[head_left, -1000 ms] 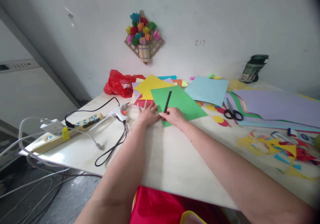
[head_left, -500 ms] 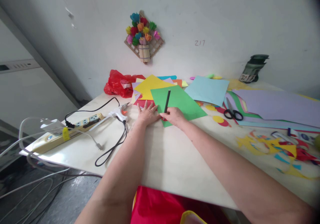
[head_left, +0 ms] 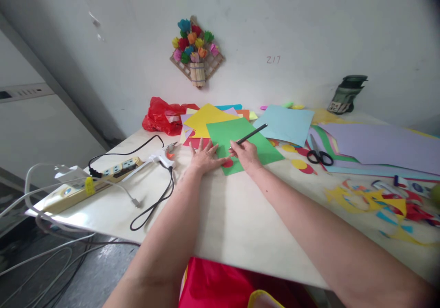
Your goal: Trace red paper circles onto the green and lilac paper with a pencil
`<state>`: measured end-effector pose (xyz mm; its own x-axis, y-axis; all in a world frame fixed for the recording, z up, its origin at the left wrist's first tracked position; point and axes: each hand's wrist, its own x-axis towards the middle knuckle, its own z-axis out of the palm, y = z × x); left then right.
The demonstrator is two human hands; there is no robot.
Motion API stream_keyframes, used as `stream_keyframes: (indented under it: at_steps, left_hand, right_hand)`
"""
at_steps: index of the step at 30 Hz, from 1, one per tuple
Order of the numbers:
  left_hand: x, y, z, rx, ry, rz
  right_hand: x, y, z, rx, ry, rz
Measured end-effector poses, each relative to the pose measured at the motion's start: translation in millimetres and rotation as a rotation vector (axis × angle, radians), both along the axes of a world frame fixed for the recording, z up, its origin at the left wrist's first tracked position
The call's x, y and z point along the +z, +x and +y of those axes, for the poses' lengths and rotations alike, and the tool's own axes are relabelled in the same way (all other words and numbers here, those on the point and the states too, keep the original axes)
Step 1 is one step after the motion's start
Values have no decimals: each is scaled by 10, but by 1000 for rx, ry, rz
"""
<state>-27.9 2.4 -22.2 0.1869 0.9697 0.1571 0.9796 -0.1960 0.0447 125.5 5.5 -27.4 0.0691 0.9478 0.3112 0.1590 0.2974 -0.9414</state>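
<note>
A green paper sheet [head_left: 264, 150] lies on the table in front of me. On its near left part rests a small red circle [head_left: 228, 162], touched at its edge by the thumb of my left hand [head_left: 203, 158]. That hand lies flat with spread fingers at the left edge of the green sheet. Above the sheet, my right hand [head_left: 245, 154] grips a dark pencil [head_left: 253, 133], tilted up to the right. Its tip is just right of and beyond the red circle.
Left are a glue gun [head_left: 164, 156] with its cable and a power strip [head_left: 79, 191]. Behind lie yellow paper [head_left: 208, 120] and a red bag [head_left: 160, 115]. On the right are scissors [head_left: 320, 156], purple paper [head_left: 385, 145], yellow scraps [head_left: 395, 203] and a bottle [head_left: 345, 96].
The pencil has gone from nearly upright to leaning right. My right hand has moved slightly right and away from the red circle, which shows more now. My left hand stays in place.
</note>
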Motion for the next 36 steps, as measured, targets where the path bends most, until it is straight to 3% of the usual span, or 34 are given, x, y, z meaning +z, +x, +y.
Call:
stream_keyframes:
  at_steps: [9,16,23,29,36]
  left_hand:
    - [3,4,42,115,38,-64]
    - [-28,-43,89,244,94,-128]
    - [-20,-23,94,237,133,-153]
    - [-17,-14,123,235,95,-204]
    - [13,12,107,237,111,-244]
  right_hand:
    - [-77,105,113,-115,-113,106]
    - [-125,117,156,-116,-122,-19]
    - [-19,172,117,-119,-166,36]
    - [128,331,155,-214,-43,101]
    - [76,444,220,-248,-15,126]
